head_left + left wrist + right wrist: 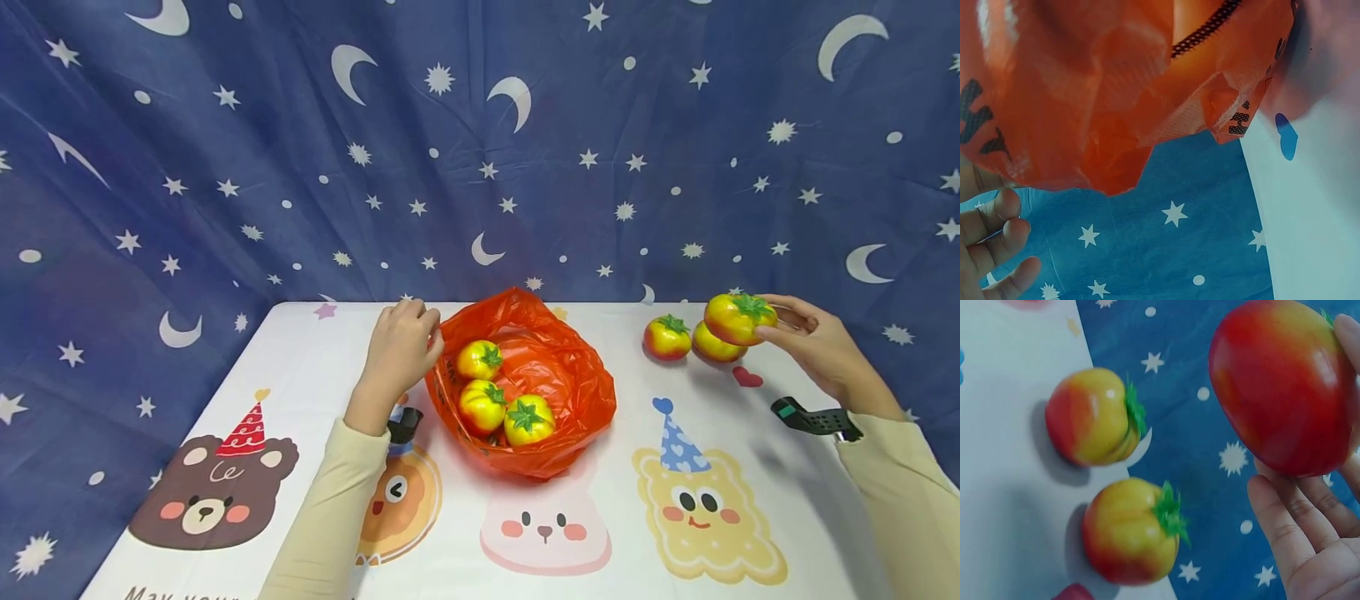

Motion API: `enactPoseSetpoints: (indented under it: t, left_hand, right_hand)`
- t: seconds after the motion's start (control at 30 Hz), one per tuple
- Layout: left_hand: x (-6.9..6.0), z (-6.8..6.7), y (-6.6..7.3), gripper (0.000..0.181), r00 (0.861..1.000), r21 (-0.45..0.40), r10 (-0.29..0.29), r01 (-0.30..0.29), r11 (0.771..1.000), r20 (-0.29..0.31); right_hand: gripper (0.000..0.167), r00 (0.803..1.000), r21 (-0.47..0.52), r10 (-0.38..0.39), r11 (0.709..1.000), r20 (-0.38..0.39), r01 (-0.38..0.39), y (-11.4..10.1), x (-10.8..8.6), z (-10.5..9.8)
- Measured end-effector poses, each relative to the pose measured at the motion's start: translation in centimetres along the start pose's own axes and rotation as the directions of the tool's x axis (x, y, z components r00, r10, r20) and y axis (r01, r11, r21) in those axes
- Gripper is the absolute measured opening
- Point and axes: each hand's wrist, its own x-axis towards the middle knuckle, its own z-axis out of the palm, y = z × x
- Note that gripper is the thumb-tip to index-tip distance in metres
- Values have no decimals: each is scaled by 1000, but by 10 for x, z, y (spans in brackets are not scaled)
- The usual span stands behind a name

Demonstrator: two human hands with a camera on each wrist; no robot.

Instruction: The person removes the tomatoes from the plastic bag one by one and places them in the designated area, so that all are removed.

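Left hand [401, 346] pinches red bag [573, 379], mid-frame, likely keeping it open; right hand [825, 354] grips fruit [735, 320], frame right, held off tabletop [303, 367].

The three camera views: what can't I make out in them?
Head: part of one table fruit, behind the held fruit.
Head: the end of the printed words, lost to the left sleeve and bottom edge.
Left wrist: what the bag holds, veiled by its wall.
Left wrist: part of the left hand, cut off by the left edge.
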Motion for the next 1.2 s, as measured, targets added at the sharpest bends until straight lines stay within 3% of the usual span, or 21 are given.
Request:
enactPoseSetpoints:
  t: [0.23, 0.63, 1.0, 1.2]
  left_hand:
    - [-1, 0, 0, 9, 1000, -5, -3, 3, 1000, 5]
    - [0, -1, 0, 9, 1000, -12, -3, 3, 1000, -1]
    - [-1, 0, -1, 9, 1000, -8, -3, 3, 1000, 2]
    - [-1, 0, 0, 9, 1000, -12, -4, 4, 1000, 5]
  right_hand:
    - [39, 999, 142, 31, 989, -8, -29, 16, -6, -8]
    - [50, 987, 150, 152, 978, -45, -144, 62, -7, -24]
    - [38, 986, 339, 164, 930, -35, -143, 75, -21, -19]
    - [39, 977, 316, 203, 933, -64, -173, 87, -24, -19]
